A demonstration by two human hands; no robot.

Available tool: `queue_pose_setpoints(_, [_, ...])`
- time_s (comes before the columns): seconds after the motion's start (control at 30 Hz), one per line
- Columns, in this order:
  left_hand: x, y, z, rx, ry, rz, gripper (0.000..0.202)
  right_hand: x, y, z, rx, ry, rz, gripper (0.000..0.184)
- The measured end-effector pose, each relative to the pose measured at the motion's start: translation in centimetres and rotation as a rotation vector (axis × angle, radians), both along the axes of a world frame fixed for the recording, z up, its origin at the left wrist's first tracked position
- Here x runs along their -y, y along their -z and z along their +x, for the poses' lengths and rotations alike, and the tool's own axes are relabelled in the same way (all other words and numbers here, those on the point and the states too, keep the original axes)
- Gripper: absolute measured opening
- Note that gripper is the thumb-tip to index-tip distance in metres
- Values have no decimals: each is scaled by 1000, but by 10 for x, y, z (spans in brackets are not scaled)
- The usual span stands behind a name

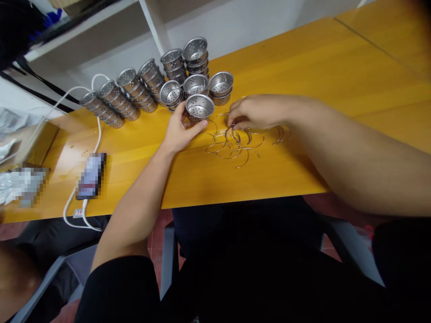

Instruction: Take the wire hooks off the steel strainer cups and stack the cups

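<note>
My left hand (181,130) grips a small perforated steel cup (199,106) that stands on the yellow wooden table (303,72), thumb and fingers around its side. My right hand (257,112) rests on a loose pile of thin wire rings (235,143) just right of the cup, its fingertips pinched down on one of the rings. Behind the held cup stand several more steel cups (197,60), some stacked upright and some lying in rows (124,96) toward the left.
A white cable (97,134) runs across the table's left part past a blurred dark phone-sized object (90,176). Crumpled plastic bags (16,179) lie at the far left edge. A white shelf frame (155,22) stands behind the table. Another person's limb (13,278) shows at lower left.
</note>
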State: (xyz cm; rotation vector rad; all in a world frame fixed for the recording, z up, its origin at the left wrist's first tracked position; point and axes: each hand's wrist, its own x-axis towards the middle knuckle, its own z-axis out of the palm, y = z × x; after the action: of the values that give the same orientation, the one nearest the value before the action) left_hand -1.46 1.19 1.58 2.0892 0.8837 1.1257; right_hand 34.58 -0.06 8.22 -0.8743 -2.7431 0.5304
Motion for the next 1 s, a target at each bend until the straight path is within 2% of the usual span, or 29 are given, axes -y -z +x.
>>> queue_pose_setpoints(0.27, [-5,1,-1,7,0,73,121,13,-12,-10,22,25,3,10])
queue_pose_setpoints(0.43, [-6,1,1,11,36,93,114,20,-20,-12,1,61,-40,10])
queue_pose_setpoints(0.6, [-5,0,2,30,2,77,119,22,-21,-12,-41,77,-69,11])
queue_pose_setpoints(0.8, [-9,0,-3,20,0,153,120,24,-24,-14,-37,104,-64,12])
queue_pose_setpoints(1.0, [-5,-4,-2,14,-24,112,121,24,-22,-14,-49,82,-29,7])
